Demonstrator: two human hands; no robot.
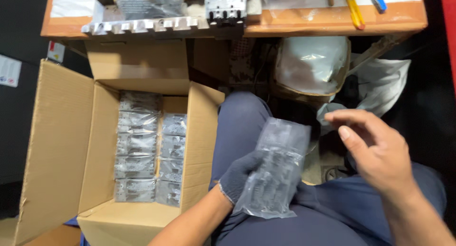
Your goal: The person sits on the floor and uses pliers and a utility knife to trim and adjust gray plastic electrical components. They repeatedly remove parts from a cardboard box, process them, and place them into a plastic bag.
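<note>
From the head camera, looking down at a seated person's lap: the left hand (240, 175), in a dark knit glove, is curled around a clear plastic bag (274, 172) with grey metal parts inside; the bag rests over the left thigh, upper end loose and standing free, lower end lying on the blue trousers (266, 227); the grip sits on the bag's left edge only, fingers closed on it from behind, so most of the weight hangs to the right of the hold. The right hand (373, 148) is bare, fingers loosely spread and slightly bent, apart from the bag and pinching nothing.

What could go wrong, as I judge it: the film looks slick and the glove is thick, so the bag could slide out and drop between the knees onto the clutter below; the mouth of the bag looks loose, though I cannot tell whether it is sealed, and a tilt could spill the parts; sharp metal edges could pierce the thin film.

To the left stands an open cardboard box (57, 146), just beside the left knee, with rows of similar bagged parts (151, 148) packed flat; its near flap (204, 141) leans toward the thigh and a careless elbow could fold it in. Above, a wooden bench edge (332, 22) holds tools.
</note>
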